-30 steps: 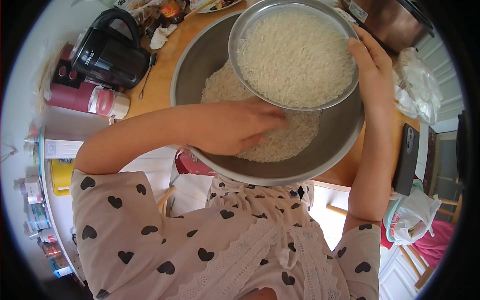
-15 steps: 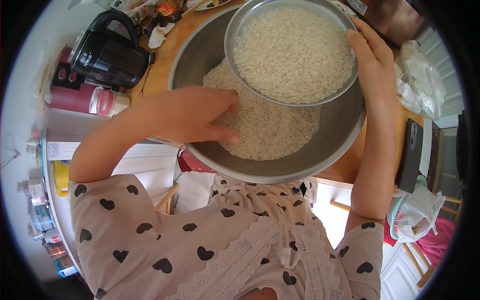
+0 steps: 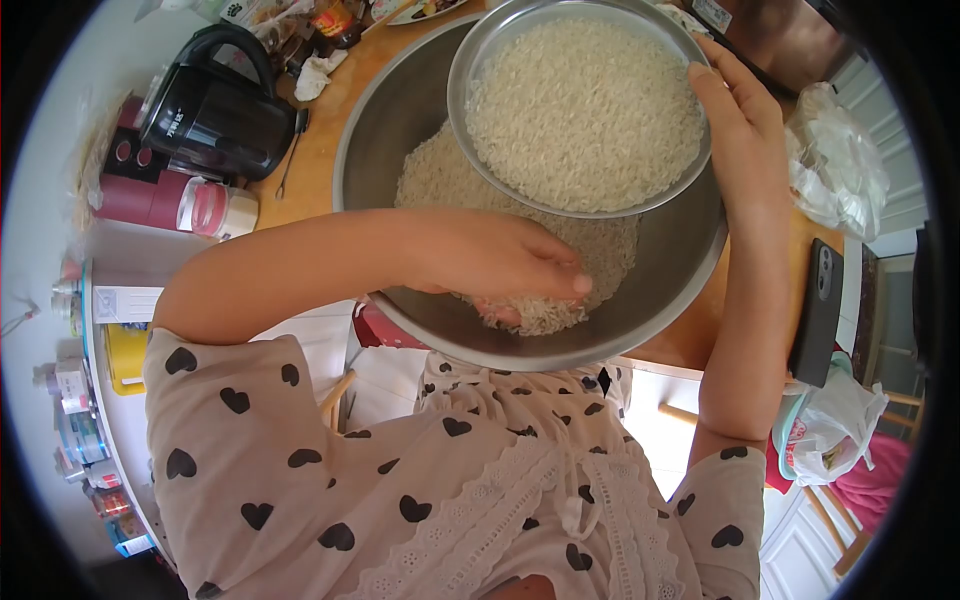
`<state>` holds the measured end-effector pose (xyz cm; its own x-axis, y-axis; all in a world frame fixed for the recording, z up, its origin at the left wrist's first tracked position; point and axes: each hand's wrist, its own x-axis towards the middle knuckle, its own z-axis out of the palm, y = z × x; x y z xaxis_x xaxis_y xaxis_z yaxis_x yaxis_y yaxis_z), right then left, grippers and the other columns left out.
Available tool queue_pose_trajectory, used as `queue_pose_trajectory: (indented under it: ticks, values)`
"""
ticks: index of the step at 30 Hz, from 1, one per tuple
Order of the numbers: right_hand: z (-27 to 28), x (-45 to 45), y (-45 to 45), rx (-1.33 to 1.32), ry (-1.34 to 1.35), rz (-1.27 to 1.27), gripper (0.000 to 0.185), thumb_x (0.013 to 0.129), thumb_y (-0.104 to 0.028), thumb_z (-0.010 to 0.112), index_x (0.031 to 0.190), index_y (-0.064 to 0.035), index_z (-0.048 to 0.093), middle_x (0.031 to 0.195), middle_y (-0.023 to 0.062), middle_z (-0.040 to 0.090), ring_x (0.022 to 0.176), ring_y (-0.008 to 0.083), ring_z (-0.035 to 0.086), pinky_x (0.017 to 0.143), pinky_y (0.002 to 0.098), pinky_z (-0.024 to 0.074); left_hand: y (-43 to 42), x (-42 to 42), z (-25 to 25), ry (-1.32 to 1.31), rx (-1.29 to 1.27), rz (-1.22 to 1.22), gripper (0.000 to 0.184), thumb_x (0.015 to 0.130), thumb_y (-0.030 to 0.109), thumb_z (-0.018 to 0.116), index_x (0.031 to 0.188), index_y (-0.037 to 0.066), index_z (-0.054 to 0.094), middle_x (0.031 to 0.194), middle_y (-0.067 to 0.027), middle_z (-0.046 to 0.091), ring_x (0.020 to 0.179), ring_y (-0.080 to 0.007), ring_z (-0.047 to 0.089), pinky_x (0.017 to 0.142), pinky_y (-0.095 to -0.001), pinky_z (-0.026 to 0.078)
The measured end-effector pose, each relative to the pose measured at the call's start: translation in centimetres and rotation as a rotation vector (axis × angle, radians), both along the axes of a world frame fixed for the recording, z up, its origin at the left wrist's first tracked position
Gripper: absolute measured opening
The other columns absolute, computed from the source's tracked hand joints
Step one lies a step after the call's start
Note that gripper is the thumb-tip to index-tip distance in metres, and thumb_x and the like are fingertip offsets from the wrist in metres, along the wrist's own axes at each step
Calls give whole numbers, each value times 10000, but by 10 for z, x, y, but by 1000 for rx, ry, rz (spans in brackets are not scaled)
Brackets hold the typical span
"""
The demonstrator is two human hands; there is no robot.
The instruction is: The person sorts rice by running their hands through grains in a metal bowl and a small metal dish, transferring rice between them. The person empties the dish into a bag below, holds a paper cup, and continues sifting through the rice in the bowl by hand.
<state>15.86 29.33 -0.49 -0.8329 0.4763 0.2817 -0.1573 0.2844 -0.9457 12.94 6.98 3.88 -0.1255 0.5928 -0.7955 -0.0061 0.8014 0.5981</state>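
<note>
Pale cloth printed with dark hearts and trimmed with lace covers the person's sleeves and torso [image 3: 450,480], nearest the camera. Just beyond it is a wide metal basin [image 3: 680,290] with loose rice [image 3: 440,180] heaped inside. The left hand [image 3: 530,275] is low in the basin, palm down, fingers curled and drawn together around a clump of grains; some grains show beneath the fingertips, but the palm is hidden.

A shallow metal bowl [image 3: 460,105] filled with white rice [image 3: 590,115] is held over the far part of the basin, overlapping its opening. The right hand [image 3: 735,100] clasps this bowl's rim at the right side, fingers bent round the edge; whether the bowl also touches the basin cannot be told.

To the right, a dark smartphone [image 3: 820,310] lies at the wooden surface's [image 3: 690,335] edge, with a knotted clear plastic bag [image 3: 838,165] beyond it. To the left are a white-and-pink jar [image 3: 212,208] beside a maroon appliance [image 3: 140,198], then a black electric kettle [image 3: 215,110] with a thin metal utensil [image 3: 290,165] just beside it. Farther back are a crumpled tissue [image 3: 318,75], a bottle [image 3: 338,22], a plate of food [image 3: 430,8] partly cut off and, at upper right, a shiny brownish cooker [image 3: 790,45].
</note>
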Motion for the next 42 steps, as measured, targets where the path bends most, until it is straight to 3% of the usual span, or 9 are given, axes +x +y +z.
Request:
queue_pose_trajectory:
  ticks: [3, 6, 11, 17, 22, 27, 29, 33, 42]
  values:
    - [-1, 0, 2, 13, -11, 23, 377, 927, -203, 559, 1243, -1, 596, 1085, 55, 645, 1014, 114, 564, 921, 239, 402, -11, -10, 1, -95, -3, 47, 406, 964, 438, 519, 1095, 63, 600, 949, -14, 586, 815, -121, 537, 636, -260, 450]
    - [4, 3, -7, 93, 56, -26, 339, 911, -195, 535, 1181, -8, 617, 762, -3, 580, 714, 63, 508, 669, 230, 423, -14, -19, 20, -170, 9, 51, 356, 964, 414, 534, 989, 64, 597, 823, 35, 504, 674, -69, 443, 556, -207, 370]
    - [8, 7, -7, 65, -51, -11, 358, 931, -174, 548, 1222, 28, 594, 1023, 49, 643, 953, 97, 559, 876, 226, 419, -6, -25, 52, -77, 123, 46, 317, 967, 377, 542, 926, 67, 595, 765, 42, 465, 588, -55, 395, 521, -190, 322]
    - [3, 4, -6, 94, -6, -18, 350, 919, -195, 532, 1217, -23, 596, 717, 18, 558, 675, 80, 484, 637, 252, 409, 19, -40, 67, 309, 436, 208, 291, 978, 330, 531, 1005, 55, 626, 953, 2, 601, 672, -85, 561, 573, -202, 418]
    - [5, 4, -7, 81, 3, 16, 338, 924, -185, 525, 1212, -22, 597, 703, 11, 543, 662, 76, 468, 624, 253, 400, 14, -76, 74, 504, 580, 102, 393, 996, 374, 472, 1198, 66, 609, 1185, -59, 609, 1086, -169, 584, 948, -320, 435]
    - [5, 4, -6, 33, 0, 40, 333, 924, -179, 520, 1208, -25, 604, 702, -9, 525, 656, 62, 445, 607, 238, 378, 5, -75, 101, 559, 558, 89, 460, 989, 422, 457, 1222, 51, 595, 1226, -94, 606, 1091, -191, 593, 978, -340, 427]
    - [9, 5, -6, 18, -26, 53, 351, 927, -145, 516, 1229, 17, 588, 957, 55, 603, 880, 97, 528, 807, 245, 405, -1, -75, 103, 591, 546, 71, 468, 986, 432, 456, 1218, 52, 601, 1230, -100, 606, 1077, -187, 597, 971, -331, 433]
    - [13, 6, -11, 64, -26, -4, 332, 923, -169, 519, 1199, -8, 607, 735, -14, 534, 679, 60, 445, 617, 224, 369, -20, -84, 103, 774, 495, 69, 452, 985, 441, 449, 1165, 68, 629, 1167, -88, 634, 1011, -162, 610, 902, -292, 466]
    - [2, 1, 0, -17, 31, 6, 328, 921, -181, 541, 1168, 22, 613, 851, 5, 597, 800, 77, 505, 741, 219, 407, -56, -102, 51, 782, -52, -287, 214, 880, 209, 578, 979, 24, 621, 856, -95, 658, 839, -180, 630, 758, -319, 500]
